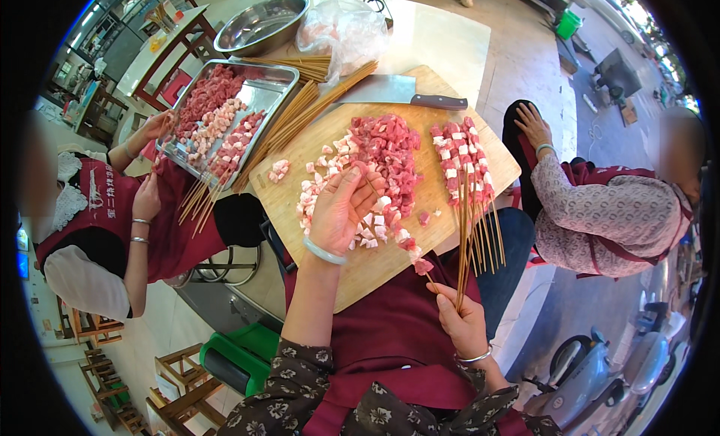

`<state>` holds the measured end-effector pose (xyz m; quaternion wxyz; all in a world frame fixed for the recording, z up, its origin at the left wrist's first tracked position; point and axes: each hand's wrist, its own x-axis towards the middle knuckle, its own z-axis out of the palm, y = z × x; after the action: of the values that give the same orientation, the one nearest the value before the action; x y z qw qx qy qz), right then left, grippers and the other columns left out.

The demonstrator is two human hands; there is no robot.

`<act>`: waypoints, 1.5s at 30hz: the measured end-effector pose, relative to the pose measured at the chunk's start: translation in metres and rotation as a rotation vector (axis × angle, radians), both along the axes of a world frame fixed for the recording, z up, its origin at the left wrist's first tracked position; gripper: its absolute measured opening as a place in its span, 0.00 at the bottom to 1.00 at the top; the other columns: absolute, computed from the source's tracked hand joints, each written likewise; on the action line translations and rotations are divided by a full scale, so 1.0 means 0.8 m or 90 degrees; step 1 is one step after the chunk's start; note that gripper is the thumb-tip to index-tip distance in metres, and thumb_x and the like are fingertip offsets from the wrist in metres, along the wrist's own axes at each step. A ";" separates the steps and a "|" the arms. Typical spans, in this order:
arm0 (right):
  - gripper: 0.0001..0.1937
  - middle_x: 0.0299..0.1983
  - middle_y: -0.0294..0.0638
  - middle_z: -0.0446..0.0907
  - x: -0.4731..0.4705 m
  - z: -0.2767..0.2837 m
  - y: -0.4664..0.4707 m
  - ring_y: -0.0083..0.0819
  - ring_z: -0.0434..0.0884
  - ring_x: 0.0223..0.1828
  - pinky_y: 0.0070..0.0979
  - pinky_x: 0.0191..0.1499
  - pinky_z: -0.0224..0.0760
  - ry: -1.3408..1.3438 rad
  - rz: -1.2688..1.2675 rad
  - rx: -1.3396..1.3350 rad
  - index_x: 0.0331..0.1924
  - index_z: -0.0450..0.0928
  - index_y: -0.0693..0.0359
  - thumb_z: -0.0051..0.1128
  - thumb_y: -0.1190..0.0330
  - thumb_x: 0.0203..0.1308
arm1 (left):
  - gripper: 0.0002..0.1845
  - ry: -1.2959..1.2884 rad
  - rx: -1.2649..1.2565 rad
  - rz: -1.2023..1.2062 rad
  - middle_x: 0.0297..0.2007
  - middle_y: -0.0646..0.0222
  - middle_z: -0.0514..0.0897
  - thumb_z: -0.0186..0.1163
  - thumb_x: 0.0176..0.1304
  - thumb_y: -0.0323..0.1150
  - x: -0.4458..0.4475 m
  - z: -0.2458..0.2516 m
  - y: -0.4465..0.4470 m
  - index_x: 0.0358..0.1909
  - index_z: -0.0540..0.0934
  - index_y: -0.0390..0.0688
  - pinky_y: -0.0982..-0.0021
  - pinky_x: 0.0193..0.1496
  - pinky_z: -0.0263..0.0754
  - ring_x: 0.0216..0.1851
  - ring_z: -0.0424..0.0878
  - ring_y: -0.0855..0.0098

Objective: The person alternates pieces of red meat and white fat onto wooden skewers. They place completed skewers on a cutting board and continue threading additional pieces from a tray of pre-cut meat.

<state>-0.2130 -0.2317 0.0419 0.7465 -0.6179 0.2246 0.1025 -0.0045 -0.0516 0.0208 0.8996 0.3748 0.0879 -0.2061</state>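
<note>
My left hand [337, 208], with a pale green bangle at the wrist, pinches a piece of red meat at the tip of a partly loaded skewer [409, 245]. My right hand [464, 321] grips that skewer's lower end, along with several bare bamboo skewers [463, 239]. The loaded skewer bears red meat and white fat cubes. Beneath, the wooden cutting board [360, 284] carries a heap of cut red meat [388, 155] and white fat cubes [315, 194]. Several filled skewers [461, 155] lie side by side at the board's right, their bare ends over its edge.
A cleaver [394, 90] lies across the board's far edge, beside bundled bamboo skewers [304, 121]. Beyond are a metal tray [275, 93] of meat, a steel basin [261, 25] and a plastic bag [343, 31]. A person [135, 211] works at left; another [602, 211] sits at right.
</note>
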 end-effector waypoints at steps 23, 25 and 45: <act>0.14 0.21 0.20 0.65 0.006 0.012 0.006 0.07 0.59 0.20 0.10 0.22 0.50 0.016 0.037 -0.003 0.55 0.77 0.65 0.49 0.69 0.69 | 0.12 -0.003 0.070 -0.012 0.39 0.66 0.85 0.54 0.70 0.38 -0.005 -0.006 0.009 0.45 0.79 0.40 0.75 0.44 0.80 0.39 0.84 0.75; 0.14 0.33 0.23 0.76 0.006 0.011 0.008 0.07 0.64 0.28 0.09 0.30 0.59 -0.009 0.022 -0.011 0.54 0.78 0.66 0.49 0.71 0.69 | 0.13 -0.018 0.065 -0.021 0.40 0.65 0.85 0.54 0.70 0.38 -0.006 -0.005 0.010 0.45 0.79 0.40 0.74 0.45 0.80 0.40 0.84 0.74; 0.15 0.14 0.23 0.58 0.020 -0.008 -0.021 0.11 0.52 0.12 0.13 0.15 0.43 0.014 -0.209 0.294 0.56 0.74 0.65 0.45 0.68 0.72 | 0.19 -0.244 0.612 -0.325 0.50 0.63 0.79 0.57 0.68 0.40 -0.035 -0.014 -0.071 0.54 0.73 0.41 0.69 0.42 0.76 0.43 0.81 0.70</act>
<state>-0.1972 -0.2484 0.0358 0.8718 -0.3854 0.3003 0.0353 -0.0328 -0.1086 0.0099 0.5502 0.7813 -0.0859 -0.2820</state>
